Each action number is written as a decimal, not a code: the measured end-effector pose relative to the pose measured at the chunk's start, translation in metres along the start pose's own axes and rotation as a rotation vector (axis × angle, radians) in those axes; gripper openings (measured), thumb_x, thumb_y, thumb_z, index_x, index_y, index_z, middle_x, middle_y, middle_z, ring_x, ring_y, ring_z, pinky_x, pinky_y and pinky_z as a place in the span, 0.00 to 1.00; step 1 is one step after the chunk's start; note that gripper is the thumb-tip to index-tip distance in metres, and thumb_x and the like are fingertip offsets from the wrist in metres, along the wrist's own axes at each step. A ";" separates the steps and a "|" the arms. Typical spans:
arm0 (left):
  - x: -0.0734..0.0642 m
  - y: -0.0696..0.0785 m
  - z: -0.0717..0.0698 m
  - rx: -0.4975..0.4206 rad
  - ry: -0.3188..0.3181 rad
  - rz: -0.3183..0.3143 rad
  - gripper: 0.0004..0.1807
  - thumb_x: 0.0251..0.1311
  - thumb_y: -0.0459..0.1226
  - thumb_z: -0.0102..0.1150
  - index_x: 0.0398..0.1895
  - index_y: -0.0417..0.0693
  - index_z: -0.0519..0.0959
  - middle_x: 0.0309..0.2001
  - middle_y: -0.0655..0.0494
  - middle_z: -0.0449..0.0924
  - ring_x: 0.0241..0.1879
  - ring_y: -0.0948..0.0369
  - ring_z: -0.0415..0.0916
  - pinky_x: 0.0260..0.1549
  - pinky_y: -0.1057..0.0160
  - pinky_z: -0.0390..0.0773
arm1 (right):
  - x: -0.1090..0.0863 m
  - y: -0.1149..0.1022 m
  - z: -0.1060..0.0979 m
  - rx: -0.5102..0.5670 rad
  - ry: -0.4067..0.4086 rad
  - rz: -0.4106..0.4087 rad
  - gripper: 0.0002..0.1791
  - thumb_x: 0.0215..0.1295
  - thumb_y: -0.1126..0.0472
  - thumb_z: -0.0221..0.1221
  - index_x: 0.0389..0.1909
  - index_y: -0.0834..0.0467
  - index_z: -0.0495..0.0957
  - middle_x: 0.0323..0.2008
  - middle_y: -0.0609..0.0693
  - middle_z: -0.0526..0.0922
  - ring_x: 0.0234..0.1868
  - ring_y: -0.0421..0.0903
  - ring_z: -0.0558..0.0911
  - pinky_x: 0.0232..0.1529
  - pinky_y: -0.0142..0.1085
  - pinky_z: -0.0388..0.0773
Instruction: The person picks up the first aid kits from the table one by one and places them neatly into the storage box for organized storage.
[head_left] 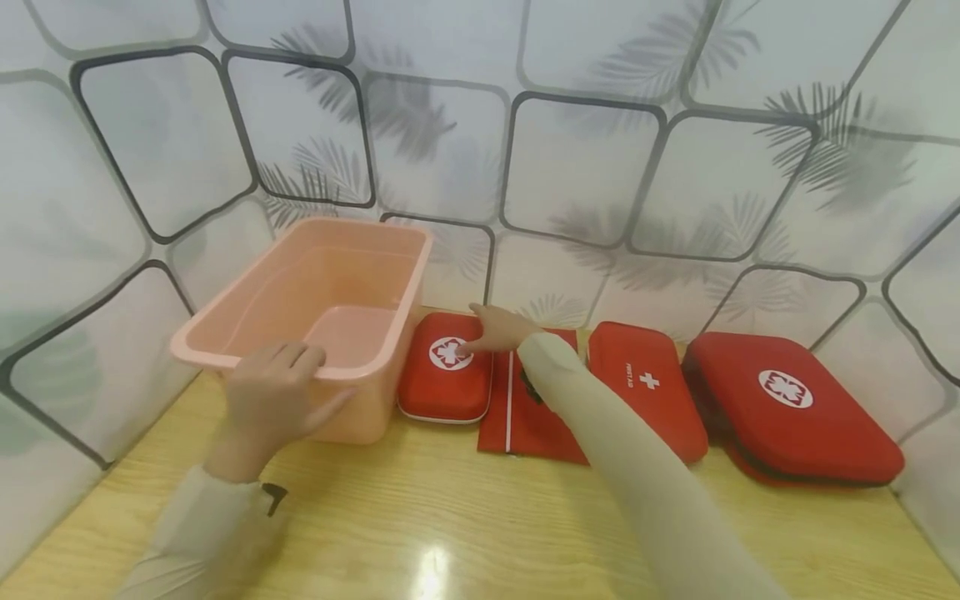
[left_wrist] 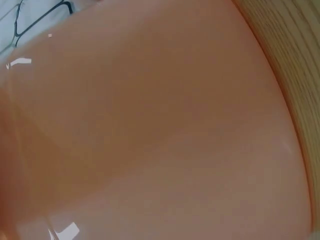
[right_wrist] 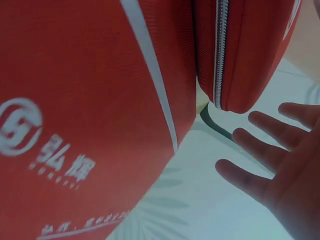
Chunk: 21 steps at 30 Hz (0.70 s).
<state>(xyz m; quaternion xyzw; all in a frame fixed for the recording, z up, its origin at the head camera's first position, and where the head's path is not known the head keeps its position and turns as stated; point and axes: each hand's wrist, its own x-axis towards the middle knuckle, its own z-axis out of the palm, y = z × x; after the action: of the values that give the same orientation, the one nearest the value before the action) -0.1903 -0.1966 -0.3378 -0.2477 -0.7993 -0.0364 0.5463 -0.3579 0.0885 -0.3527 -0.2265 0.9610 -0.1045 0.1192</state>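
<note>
My left hand (head_left: pixel 272 392) grips the near rim of a peach plastic basin (head_left: pixel 375 400), fingers over the edge and thumb outside. Only the basin's smooth wall (left_wrist: pixel 160 120) fills the left wrist view. My right hand (head_left: pixel 498 329) reaches over the right side of a small red zipped case (head_left: pixel 442 387) with a white emblem, its fingers spread and nothing held. In the right wrist view, the spread fingers (right_wrist: pixel 260 147) stand apart from that case's zipped side (right_wrist: pixel 235 60). A flat red pouch (head_left: pixel 536 433) with a pale stripe lies below my right forearm.
Further right are a red first-aid case (head_left: pixel 637 367) with a white cross and a larger red case (head_left: pixel 817 417) with a round emblem. A patterned wall (head_left: pixel 585 167) stands behind everything. The wooden table (head_left: pixel 390 517) reaches toward me.
</note>
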 end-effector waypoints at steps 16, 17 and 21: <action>-0.005 -0.003 0.002 -0.009 0.018 -0.013 0.30 0.56 0.60 0.41 0.17 0.41 0.65 0.15 0.48 0.66 0.14 0.49 0.63 0.14 0.55 0.61 | 0.032 0.003 0.008 0.465 -0.112 0.300 0.46 0.46 0.43 0.67 0.63 0.62 0.63 0.59 0.58 0.73 0.49 0.54 0.79 0.37 0.43 0.82; -0.006 -0.003 0.002 -0.010 0.019 -0.015 0.30 0.56 0.60 0.41 0.17 0.41 0.65 0.15 0.48 0.66 0.14 0.49 0.63 0.14 0.55 0.61 | 0.030 0.000 0.008 0.520 -0.109 0.335 0.45 0.46 0.44 0.67 0.62 0.62 0.64 0.57 0.59 0.73 0.47 0.55 0.80 0.31 0.43 0.82; -0.007 -0.004 0.003 -0.009 0.022 -0.017 0.29 0.55 0.58 0.42 0.17 0.41 0.65 0.15 0.47 0.67 0.15 0.48 0.63 0.14 0.54 0.62 | 0.019 -0.011 0.006 0.600 -0.081 0.415 0.38 0.50 0.46 0.65 0.59 0.64 0.68 0.56 0.59 0.76 0.50 0.56 0.80 0.36 0.42 0.82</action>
<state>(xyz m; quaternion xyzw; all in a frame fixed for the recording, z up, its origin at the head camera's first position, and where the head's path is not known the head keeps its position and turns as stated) -0.1925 -0.2010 -0.3442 -0.2430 -0.7952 -0.0474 0.5534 -0.3683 0.0697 -0.3588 0.0145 0.9077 -0.3461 0.2369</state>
